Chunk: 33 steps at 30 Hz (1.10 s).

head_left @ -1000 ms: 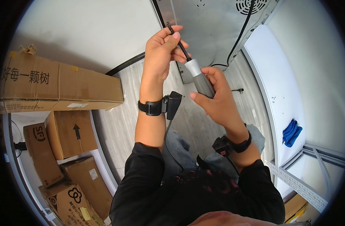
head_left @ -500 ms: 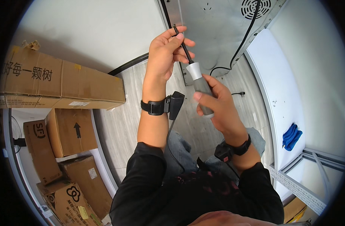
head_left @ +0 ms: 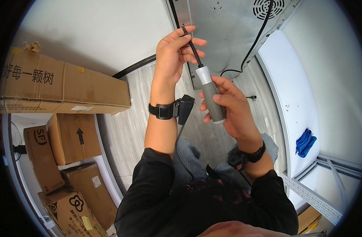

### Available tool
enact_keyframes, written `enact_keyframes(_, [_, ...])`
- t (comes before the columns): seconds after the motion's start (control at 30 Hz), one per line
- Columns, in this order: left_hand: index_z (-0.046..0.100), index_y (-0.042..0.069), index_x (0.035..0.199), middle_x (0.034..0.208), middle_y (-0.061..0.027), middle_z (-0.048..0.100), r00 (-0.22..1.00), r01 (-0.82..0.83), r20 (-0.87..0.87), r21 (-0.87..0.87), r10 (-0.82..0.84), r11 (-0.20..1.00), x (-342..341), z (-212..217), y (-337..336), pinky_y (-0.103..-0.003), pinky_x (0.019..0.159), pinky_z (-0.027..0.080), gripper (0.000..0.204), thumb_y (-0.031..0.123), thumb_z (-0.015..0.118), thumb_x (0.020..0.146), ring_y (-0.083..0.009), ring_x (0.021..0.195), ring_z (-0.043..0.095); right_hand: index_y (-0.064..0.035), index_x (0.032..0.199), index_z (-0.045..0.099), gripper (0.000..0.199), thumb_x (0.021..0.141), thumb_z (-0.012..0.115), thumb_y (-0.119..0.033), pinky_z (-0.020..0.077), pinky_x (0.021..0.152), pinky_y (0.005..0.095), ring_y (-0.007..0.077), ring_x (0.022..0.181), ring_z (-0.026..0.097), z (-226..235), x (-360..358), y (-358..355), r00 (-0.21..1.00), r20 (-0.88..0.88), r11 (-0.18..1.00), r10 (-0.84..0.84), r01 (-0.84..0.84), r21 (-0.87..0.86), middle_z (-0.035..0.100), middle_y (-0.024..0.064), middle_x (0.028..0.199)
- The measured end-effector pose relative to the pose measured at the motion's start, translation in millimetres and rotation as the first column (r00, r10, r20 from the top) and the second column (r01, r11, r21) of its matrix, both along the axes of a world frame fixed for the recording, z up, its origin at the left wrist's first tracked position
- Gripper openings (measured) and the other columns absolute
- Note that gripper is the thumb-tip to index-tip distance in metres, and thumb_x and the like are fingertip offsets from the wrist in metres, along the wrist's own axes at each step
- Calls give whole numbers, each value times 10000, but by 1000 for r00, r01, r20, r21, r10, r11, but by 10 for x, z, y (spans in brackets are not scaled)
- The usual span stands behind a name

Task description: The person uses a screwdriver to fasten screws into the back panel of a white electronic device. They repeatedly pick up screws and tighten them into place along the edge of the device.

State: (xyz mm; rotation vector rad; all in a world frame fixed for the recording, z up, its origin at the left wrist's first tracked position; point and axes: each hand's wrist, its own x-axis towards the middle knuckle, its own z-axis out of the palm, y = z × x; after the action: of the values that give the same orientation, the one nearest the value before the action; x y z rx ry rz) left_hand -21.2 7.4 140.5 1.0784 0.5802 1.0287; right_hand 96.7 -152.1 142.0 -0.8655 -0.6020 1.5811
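My right hand (head_left: 230, 106) grips the grey and white handle of a screwdriver (head_left: 208, 94), which points up and to the left. Its thin black shaft runs up to my left hand (head_left: 175, 51), whose fingertips pinch the tip close to the edge of a grey metal panel (head_left: 228, 35). Both wrists wear black bands; a small black device (head_left: 185, 108) with a cable hangs at the left wrist. The tip itself is partly hidden by my fingers.
A black cable (head_left: 260, 37) runs down the metal panel past a round vent (head_left: 268, 6). Several cardboard boxes (head_left: 66, 89) stack on the left. A white table surface (head_left: 307, 98) at right carries a blue cloth (head_left: 305, 140), with a metal shelf frame (head_left: 327, 197) below it.
Both hands have stayed on the screwdriver, drifting slightly upward and toward the metal panel's edge; the left fingers have shifted their pinch on the shaft tip.
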Motion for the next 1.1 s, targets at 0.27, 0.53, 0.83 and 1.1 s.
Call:
enact_keyframes(0.27, [536, -59, 1115, 832, -202, 665, 999, 11, 31, -19, -10, 1000, -1, -35, 32, -270, 508, 548, 387, 225, 329, 955, -237, 620, 667, 10, 1266, 391, 431, 852, 482, -69, 533, 570, 310, 194, 811, 598, -22, 6, -32, 999, 34, 1000, -11, 12, -6, 548, 140, 1024])
enact_keyframes(0.53, [550, -32, 1048, 724, -153, 648, 987, -163, -23, -76, 161, 984, 127, -2, -81, -266, 474, 493, 343, 235, 350, 968, -218, 554, 629, 5, 1243, 411, 416, 835, 457, -60, 520, 536, 297, 178, 785, 596, -69, 58, -88, 999, 23, 999, -29, 30, -29, 558, 132, 1003])
enact_keyframes(0.83, [534, 13, 985, 716, -134, 624, 951, -135, 270, -79, 152, 988, 467, -70, -329, -317, 505, 512, 253, 235, 417, 950, -223, 578, 613, -1, 1170, 488, 387, 785, 483, -47, 472, 461, 240, 155, 679, 598, 45, 548, -281, 989, 131, 998, -68, 69, -5, 586, 120, 957])
enact_keyframes(1.1, [493, 55, 1031, 871, -143, 640, 933, 140, 343, -66, -109, 988, 1420, -448, -835, -322, 590, 576, 179, 196, 396, 976, -272, 750, 670, -32, 1076, 582, 358, 721, 545, -59, 420, 418, 198, 117, 613, 588, -131, 1745, -921, 897, 387, 975, -211, 223, 14, 642, 100, 838])
